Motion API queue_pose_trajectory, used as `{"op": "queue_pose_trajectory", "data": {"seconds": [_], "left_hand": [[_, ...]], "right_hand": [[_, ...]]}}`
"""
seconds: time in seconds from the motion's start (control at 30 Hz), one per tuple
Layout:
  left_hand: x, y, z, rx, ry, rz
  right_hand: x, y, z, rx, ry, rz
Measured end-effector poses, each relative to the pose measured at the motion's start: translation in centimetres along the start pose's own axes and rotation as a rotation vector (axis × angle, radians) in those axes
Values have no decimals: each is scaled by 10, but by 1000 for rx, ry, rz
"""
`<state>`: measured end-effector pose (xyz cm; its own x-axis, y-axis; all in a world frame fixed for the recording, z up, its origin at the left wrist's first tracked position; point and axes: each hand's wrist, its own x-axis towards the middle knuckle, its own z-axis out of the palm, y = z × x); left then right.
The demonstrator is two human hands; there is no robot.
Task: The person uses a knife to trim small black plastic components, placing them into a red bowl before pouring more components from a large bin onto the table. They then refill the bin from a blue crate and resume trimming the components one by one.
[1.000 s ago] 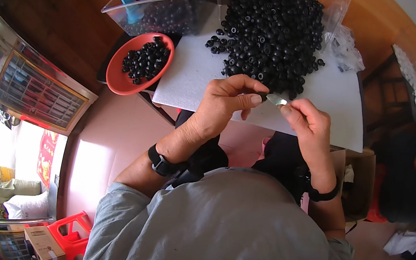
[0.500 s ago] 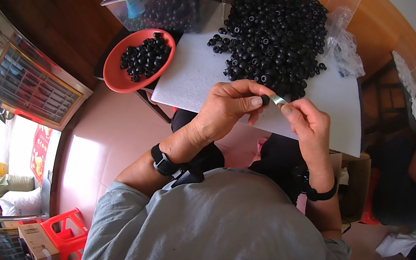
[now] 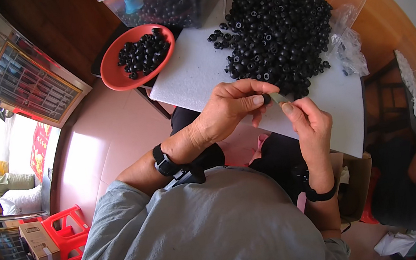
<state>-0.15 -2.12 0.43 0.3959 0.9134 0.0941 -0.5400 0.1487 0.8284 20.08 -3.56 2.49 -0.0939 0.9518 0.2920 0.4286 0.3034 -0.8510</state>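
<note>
Between the thumb and fingers of my left hand (image 3: 226,110) is a small round black plastic piece (image 3: 267,98). My right hand (image 3: 310,124) pinches a small thin metal blade (image 3: 278,98), its tip against or very close to the piece; exact contact cannot be made out. Both hands are above the near edge of a white foam sheet (image 3: 179,80). Just beyond them lies a big heap of similar black pieces (image 3: 273,28), several showing a pale-rimmed hole. Left of the sheet, a red bowl (image 3: 111,77) holds more of these pieces.
A clear plastic bin (image 3: 163,10) with black pieces and a blue tool (image 3: 132,1) stands at the back left. Crumpled clear plastic (image 3: 349,49) lies right of the heap. A cardboard box (image 3: 358,183) is by my right forearm; another person (image 3: 407,183) sits at far right.
The blade has turned slightly against the black piece, and its shine has dulled. Both hands stay nearly in place; the whole view has shifted a little.
</note>
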Motion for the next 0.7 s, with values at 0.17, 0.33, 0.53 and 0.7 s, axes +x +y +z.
{"op": "queue_pose_trajectory", "data": {"seconds": [0.17, 0.33, 0.53, 0.7], "left_hand": [[-1, -1, 1, 42, -1, 40], [-1, -2, 0, 41, -16, 50], [-1, -1, 0, 45, -19, 42], [-2, -1, 0, 49, -7, 41]], "right_hand": [[0, 0, 1, -34, -12, -25], [1, 0, 1, -28, -23, -12], [0, 1, 1, -23, -29, -31], [-1, 2, 4, -76, 5, -102]]}}
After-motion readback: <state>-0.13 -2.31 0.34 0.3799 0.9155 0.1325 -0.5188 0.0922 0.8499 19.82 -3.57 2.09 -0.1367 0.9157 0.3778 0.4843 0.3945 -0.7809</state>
